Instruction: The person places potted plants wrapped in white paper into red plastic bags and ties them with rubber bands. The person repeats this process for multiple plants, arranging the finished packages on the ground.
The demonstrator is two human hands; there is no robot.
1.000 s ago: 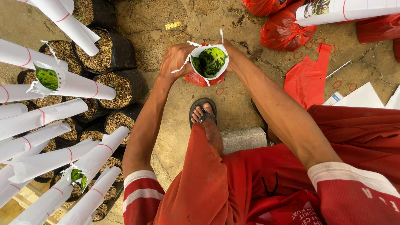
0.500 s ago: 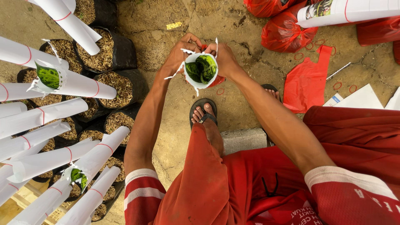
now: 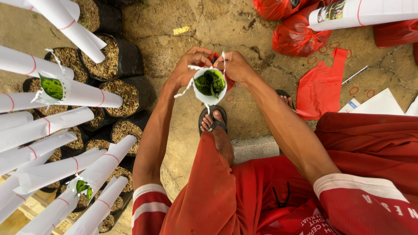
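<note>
Seedling [image 3: 210, 82] in white paper sleeve [image 3: 208, 96], frame centre, above my sandalled foot [image 3: 213, 122]. Left hand [image 3: 186, 68] and right hand [image 3: 235, 65] both pinch the sleeve rim. Risk: paper tears or sleeve unrolls if I pull unevenly

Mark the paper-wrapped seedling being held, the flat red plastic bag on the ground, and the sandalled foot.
paper-wrapped seedling [image 3: 210, 83], head view, on its green leaves.
flat red plastic bag [image 3: 320, 87], head view, on the middle of the bag.
sandalled foot [image 3: 213, 122], head view, on the toes.
</note>
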